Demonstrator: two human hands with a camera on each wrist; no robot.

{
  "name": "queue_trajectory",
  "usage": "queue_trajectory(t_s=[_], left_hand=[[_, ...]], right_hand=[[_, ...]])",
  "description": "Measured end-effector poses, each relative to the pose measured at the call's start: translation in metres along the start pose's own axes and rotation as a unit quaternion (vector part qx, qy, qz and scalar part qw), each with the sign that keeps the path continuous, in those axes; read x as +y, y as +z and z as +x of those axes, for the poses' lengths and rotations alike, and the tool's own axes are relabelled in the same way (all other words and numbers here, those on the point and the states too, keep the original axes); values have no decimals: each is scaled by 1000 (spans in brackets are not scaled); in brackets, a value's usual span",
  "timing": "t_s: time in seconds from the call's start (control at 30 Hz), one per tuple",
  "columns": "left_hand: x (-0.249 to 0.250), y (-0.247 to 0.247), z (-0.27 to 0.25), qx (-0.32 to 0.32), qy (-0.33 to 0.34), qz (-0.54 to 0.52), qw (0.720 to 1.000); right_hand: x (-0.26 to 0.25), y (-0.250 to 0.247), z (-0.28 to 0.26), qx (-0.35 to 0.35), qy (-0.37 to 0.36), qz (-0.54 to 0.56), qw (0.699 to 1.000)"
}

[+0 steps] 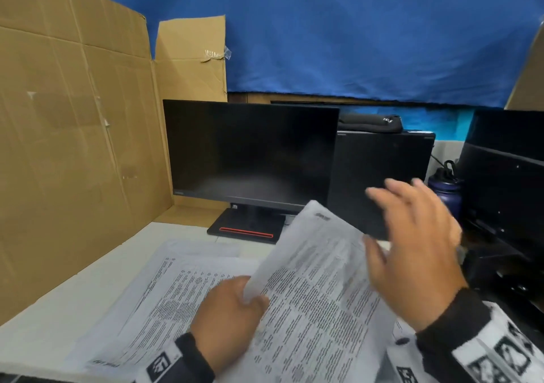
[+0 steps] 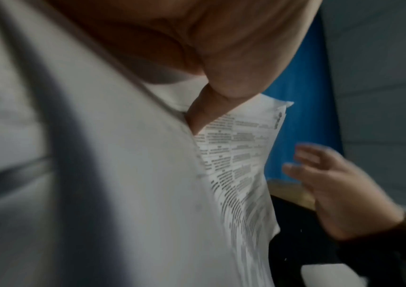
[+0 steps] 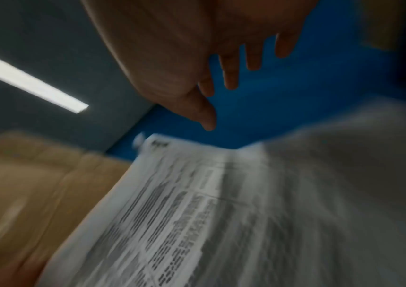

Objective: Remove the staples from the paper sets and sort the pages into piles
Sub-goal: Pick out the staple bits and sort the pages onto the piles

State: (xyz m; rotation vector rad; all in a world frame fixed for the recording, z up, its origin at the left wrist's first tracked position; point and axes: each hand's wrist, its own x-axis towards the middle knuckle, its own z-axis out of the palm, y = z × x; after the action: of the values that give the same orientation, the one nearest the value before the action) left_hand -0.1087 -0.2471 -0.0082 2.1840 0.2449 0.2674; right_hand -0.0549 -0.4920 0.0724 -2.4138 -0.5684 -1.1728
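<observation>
**A:** ok so nearest to us, we see the left hand (image 1: 228, 313) pinching the lower left edge of a printed paper set (image 1: 318, 288), thumb on top, fingers curled under. The sheets are thin and white, packed with small dense text, and they tilt up off the desk, curving a bit. Can't make out a staple from here.

**B:** yep, and in the left wrist view the thumb (image 2: 204, 110) presses right on the printed face. Right hand (image 1: 418, 253) is up in the air just beside the set's right edge, fingers spread and straight, holding nothing. Pretty blurred.

**A:** under the lifted set we get more printed pages (image 1: 164, 297) lying flat on the white desk (image 1: 53, 323), same small text.

**B:** going further back: black monitor (image 1: 250, 150), screen dark and glossy, on a flat base with a red stripe. Matte black boxy case (image 1: 379, 173) beside it, and a dark blue bottle (image 1: 446, 191) to the right.

**A:** creased brown cardboard (image 1: 73, 132) walls the left side, and wrinkly blue cloth (image 1: 353, 35) hangs behind everything.
</observation>
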Motion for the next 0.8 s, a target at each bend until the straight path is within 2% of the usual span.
queue_trajectory(t_s=[0.07, 0.1, 0.13, 0.23, 0.3, 0.37, 0.4, 0.43, 0.47, 0.5, 0.57, 0.6, 0.63, 0.67, 0.7, 0.73, 0.8], left_hand=[[18, -12, 1, 21, 81, 139, 987], [32, -18, 0, 38, 128, 212, 968], [46, -21, -2, 57, 174, 268, 946], [85, -26, -7, 93, 257, 353, 895], [97, -27, -5, 113, 284, 385, 871], [92, -28, 0, 178, 289, 390, 856], [87, -30, 1, 218, 280, 373, 857], [82, -34, 2, 251, 265, 331, 871], [76, -37, 1, 266, 241, 265, 895], [69, -38, 2, 263, 211, 175, 925], [62, -33, 4, 199, 115, -39, 973], [60, -27, 5, 140, 71, -157, 975], [59, -22, 4, 74, 34, -273, 958], [57, -15, 6, 22, 4, -366, 930], [58, -8, 7, -9, -18, -413, 911], [56, 0, 8, -13, -20, -411, 911], [52, 13, 9, 47, 12, -328, 943]], right_hand=[[-31, -6, -10, -6, -192, -60, 979], [-45, -6, -16, -16, -263, -82, 961], [-53, -2, -20, -36, -296, -104, 949], [-61, 3, -11, -82, -243, -129, 958], [-59, -1, 6, -116, -201, -128, 964], [-44, 0, 23, -172, -130, -142, 966], [-31, 1, 28, -196, -78, -136, 968], [-19, 0, 31, -193, -24, -106, 975], [-5, 0, 33, -172, 36, -46, 983], [8, -1, 34, -148, 97, 33, 984], [25, 1, 31, -105, 197, 196, 955], [28, 3, 27, -84, 229, 260, 934], [30, 7, 21, -64, 251, 309, 915], [29, 12, 13, -46, 263, 346, 899], [25, 17, 5, -31, 273, 368, 888], [23, 24, -3, -20, 283, 383, 879], [20, 38, -20, 3, 315, 417, 852]])
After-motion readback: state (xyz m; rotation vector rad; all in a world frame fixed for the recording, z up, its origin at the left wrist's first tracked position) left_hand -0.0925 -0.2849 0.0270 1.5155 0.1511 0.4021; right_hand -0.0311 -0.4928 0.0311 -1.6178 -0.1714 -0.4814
